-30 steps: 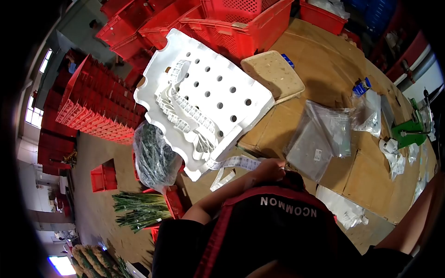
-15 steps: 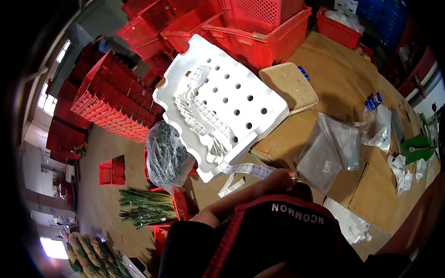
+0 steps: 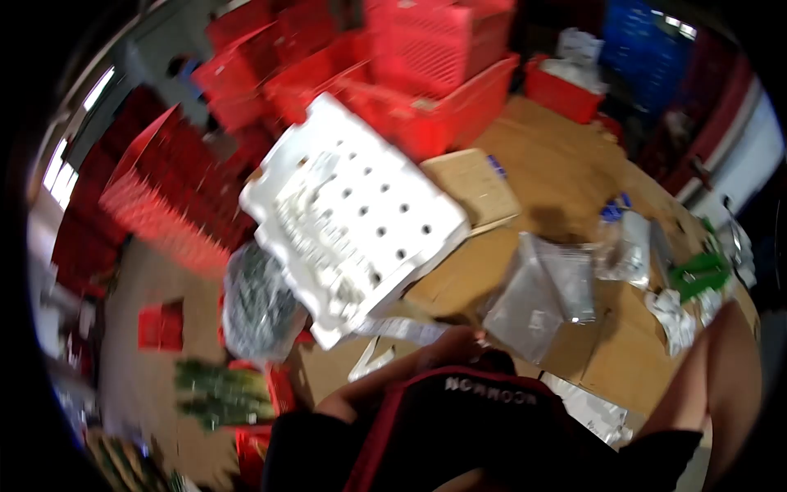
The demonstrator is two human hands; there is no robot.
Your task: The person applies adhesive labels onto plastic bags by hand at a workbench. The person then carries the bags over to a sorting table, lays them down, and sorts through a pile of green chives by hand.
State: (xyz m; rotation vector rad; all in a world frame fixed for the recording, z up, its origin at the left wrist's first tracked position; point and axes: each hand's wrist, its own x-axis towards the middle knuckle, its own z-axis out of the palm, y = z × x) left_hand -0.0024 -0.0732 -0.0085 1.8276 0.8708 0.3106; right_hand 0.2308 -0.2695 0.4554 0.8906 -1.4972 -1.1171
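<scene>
My left hand [image 3: 461, 340] is closed around the end of a long strip of printed labels [image 3: 402, 330], close to my chest. The strip runs up to a white plastic crate [image 3: 436, 203] with round holes, where more of it lies in loose folds. A lower loop of the strip hangs beside the crate edge. On the right side my right arm [image 3: 689, 385] is bent, and its hand does not show. Clear plastic bags [image 3: 525, 316] lie on the cardboard-covered table [image 3: 574, 176] near my left hand.
Red crates [image 3: 430, 107] stand stacked behind the white one. A tan tray [image 3: 471, 190] lies beside it. At right are a green tape dispenser [image 3: 697, 275] and crumpled paper [image 3: 674, 320]. Leafy green bundles [image 3: 217, 394] and a filled plastic bag [image 3: 258, 307] sit at left.
The view has shifted and blurred, so most things appear further left. My left hand keeps its hold on the label strip. More of my bent right arm shows.
</scene>
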